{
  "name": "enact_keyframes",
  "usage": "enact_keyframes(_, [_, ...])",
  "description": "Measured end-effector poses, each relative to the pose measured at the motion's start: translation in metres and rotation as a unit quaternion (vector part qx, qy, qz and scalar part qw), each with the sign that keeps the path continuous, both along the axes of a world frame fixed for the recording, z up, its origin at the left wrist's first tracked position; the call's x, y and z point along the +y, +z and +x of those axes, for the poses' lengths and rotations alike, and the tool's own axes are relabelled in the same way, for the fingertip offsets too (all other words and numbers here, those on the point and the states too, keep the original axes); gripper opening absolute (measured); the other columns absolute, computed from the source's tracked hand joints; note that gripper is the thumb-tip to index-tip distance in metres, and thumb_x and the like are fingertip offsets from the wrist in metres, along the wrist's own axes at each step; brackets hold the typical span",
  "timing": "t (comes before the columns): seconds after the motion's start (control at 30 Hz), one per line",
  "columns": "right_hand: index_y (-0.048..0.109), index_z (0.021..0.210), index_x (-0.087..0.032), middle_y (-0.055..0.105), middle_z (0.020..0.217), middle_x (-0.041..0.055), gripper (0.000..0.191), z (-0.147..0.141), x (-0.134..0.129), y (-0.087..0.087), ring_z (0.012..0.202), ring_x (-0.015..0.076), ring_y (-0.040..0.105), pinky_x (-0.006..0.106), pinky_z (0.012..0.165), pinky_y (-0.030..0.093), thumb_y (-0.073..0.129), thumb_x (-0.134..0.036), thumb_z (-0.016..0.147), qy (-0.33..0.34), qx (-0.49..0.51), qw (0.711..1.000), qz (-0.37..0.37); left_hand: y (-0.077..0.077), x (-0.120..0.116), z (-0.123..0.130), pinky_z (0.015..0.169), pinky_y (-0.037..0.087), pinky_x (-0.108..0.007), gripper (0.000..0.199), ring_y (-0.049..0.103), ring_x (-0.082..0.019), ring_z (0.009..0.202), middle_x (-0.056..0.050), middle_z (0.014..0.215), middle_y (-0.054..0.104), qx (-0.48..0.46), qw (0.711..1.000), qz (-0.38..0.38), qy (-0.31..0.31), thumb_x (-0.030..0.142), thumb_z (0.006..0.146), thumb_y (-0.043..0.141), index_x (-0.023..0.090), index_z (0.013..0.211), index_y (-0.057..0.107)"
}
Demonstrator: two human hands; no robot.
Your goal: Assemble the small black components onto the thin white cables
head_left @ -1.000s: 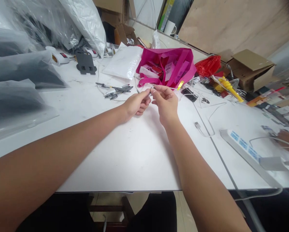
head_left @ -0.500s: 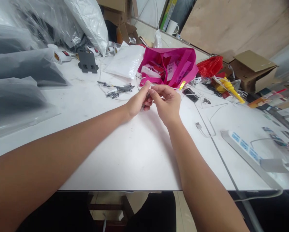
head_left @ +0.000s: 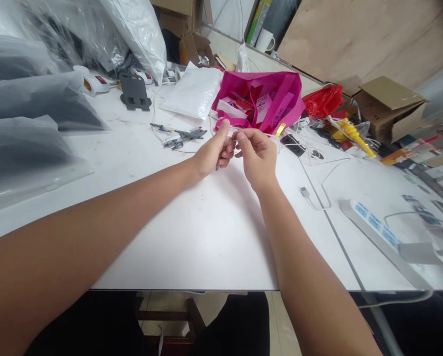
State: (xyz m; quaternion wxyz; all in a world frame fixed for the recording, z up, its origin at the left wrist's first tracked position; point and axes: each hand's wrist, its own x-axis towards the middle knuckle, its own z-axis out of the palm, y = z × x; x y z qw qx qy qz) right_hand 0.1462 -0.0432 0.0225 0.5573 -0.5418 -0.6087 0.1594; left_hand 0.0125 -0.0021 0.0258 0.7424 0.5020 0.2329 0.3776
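Observation:
My left hand (head_left: pixel 214 151) is closed above the white table (head_left: pixel 192 237), with its thumb pointing up. The dark end of a pen (head_left: pixel 217 167) pokes out below its curled fingers; the rest is hidden in the grip. Close beside it, my right hand (head_left: pixel 257 155) is closed in a pinch, thumb against fingers. Whatever sits between those fingertips is too small to make out. Several black and clear pens (head_left: pixel 182 137) lie in a loose pile just left of my left hand.
Behind my hands stands an open magenta bag (head_left: pixel 295 109) holding small boxes, next to a white plastic packet (head_left: pixel 194 94). Grey plastic-wrapped bundles (head_left: pixel 28 143) line the left side. On the right are a USB cable (head_left: pixel 305 192), a power strip (head_left: pixel 370 222) and a cardboard box (head_left: pixel 390 106).
My right fingertips have drawn slightly away from my left hand, opening a small gap. The pen's dark end shows more clearly below my left fingers.

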Motion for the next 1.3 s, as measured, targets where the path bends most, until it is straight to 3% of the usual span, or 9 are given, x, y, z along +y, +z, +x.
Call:
enact_keyframes(0.13, [0.067, 0.095, -0.023, 0.075, 0.099, 0.0048, 0.028, 0.009, 0.008, -0.010, 0.092, 0.0175, 0.070, 0.031, 0.078, 0.059, 0.063, -0.051, 0.099, -0.038, 0.022, 0.999, -0.014, 0.001, 0.003, -0.001, 0.045, 0.032, -0.024, 0.074, 0.030, -0.008, 0.045, 0.004, 0.057, 0.034, -0.006, 1.000, -0.026, 0.006, 0.088, 0.092, 0.038, 0.020, 0.063, 0.045])
enact_keyframes(0.33, [0.066, 0.116, -0.029, 0.074, 0.124, 0.0047, 0.034, 0.004, 0.004, -0.003, 0.108, 0.0185, 0.071, 0.029, 0.079, 0.060, 0.060, -0.059, 0.100, 0.001, 0.052, 0.998, -0.046, -0.002, 0.004, 0.001, 0.046, 0.035, -0.023, 0.075, 0.033, -0.008, 0.047, 0.003, 0.058, 0.035, -0.021, 0.999, -0.022, 0.022, 0.086, 0.094, 0.036, 0.019, 0.062, 0.048])
enact_keyframes(0.43, [0.066, 0.107, -0.024, 0.078, 0.107, 0.0084, 0.051, 0.001, 0.003, -0.004, 0.086, 0.0195, 0.074, 0.030, 0.065, 0.059, 0.052, -0.073, 0.099, 0.010, 0.109, 0.984, -0.144, 0.000, 0.003, 0.000, 0.050, 0.036, -0.022, 0.075, 0.033, -0.008, 0.049, 0.003, 0.061, 0.033, -0.039, 0.998, 0.020, 0.045, 0.080, 0.101, 0.028, 0.019, 0.062, 0.047])
enact_keyframes(0.53, [0.068, 0.090, -0.019, 0.077, 0.083, 0.0126, 0.074, -0.002, 0.002, -0.008, 0.056, 0.0179, 0.065, 0.031, 0.047, 0.049, 0.044, -0.089, 0.093, 0.040, 0.120, 0.957, -0.260, 0.002, 0.001, -0.001, 0.052, 0.036, -0.023, 0.074, 0.033, -0.008, 0.052, 0.003, 0.064, 0.032, -0.055, 0.995, 0.052, 0.071, 0.075, 0.105, 0.022, 0.019, 0.063, 0.044])
enact_keyframes(0.7, [0.072, 0.089, -0.019, 0.076, 0.076, 0.0119, 0.082, -0.006, 0.000, -0.004, 0.050, 0.0165, 0.062, 0.028, 0.040, 0.038, 0.039, -0.094, 0.090, 0.055, 0.119, 0.954, -0.270, 0.001, 0.001, -0.001, 0.051, 0.034, -0.024, 0.072, 0.033, -0.008, 0.053, 0.002, 0.064, 0.034, -0.030, 0.995, 0.053, 0.083, 0.080, 0.102, 0.030, 0.020, 0.064, 0.043])
enact_keyframes(0.93, [0.073, 0.088, -0.017, 0.080, 0.085, 0.0153, 0.076, -0.001, 0.000, -0.003, 0.045, 0.0137, 0.056, 0.028, 0.038, 0.032, 0.047, -0.088, 0.092, 0.049, 0.128, 0.945, -0.298, -0.001, 0.003, -0.001, 0.051, 0.038, -0.024, 0.072, 0.038, -0.008, 0.051, 0.002, 0.060, 0.037, -0.029, 0.993, 0.058, 0.102, 0.080, 0.101, 0.037, 0.019, 0.064, 0.047])
enact_keyframes(1.07, [0.072, 0.088, -0.018, 0.079, 0.085, 0.0124, 0.068, 0.002, 0.003, -0.008, 0.046, 0.0130, 0.054, 0.029, 0.042, 0.036, 0.050, -0.081, 0.095, 0.022, 0.107, 0.952, -0.284, 0.003, 0.003, -0.001, 0.052, 0.039, -0.024, 0.070, 0.039, -0.008, 0.050, 0.002, 0.058, 0.037, -0.016, 0.993, 0.036, 0.114, 0.077, 0.101, 0.041, 0.019, 0.063, 0.049])
enact_keyframes(1.2, [0.072, 0.084, -0.021, 0.074, 0.077, 0.0041, 0.037, 0.011, 0.008, -0.014, 0.062, 0.0161, 0.061, 0.031, 0.061, 0.047, 0.059, -0.052, 0.098, -0.061, 0.005, 0.978, -0.200, 0.001, 0.005, -0.002, 0.050, 0.036, -0.023, 0.066, 0.037, -0.007, 0.048, 0.003, 0.058, 0.035, -0.018, 0.991, 0.036, 0.130, 0.075, 0.101, 0.047, 0.020, 0.064, 0.048])
enact_keyframes(1.3, [0.072, 0.082, -0.022, 0.073, 0.080, 0.0026, 0.018, 0.013, 0.008, -0.017, 0.075, 0.0187, 0.064, 0.034, 0.075, 0.049, 0.064, -0.036, 0.090, -0.102, -0.114, 0.976, -0.153, -0.003, 0.007, -0.004, 0.048, 0.030, -0.025, 0.059, 0.034, -0.008, 0.047, 0.004, 0.057, 0.033, -0.003, 0.984, 0.050, 0.171, 0.068, 0.102, 0.053, 0.021, 0.066, 0.047])
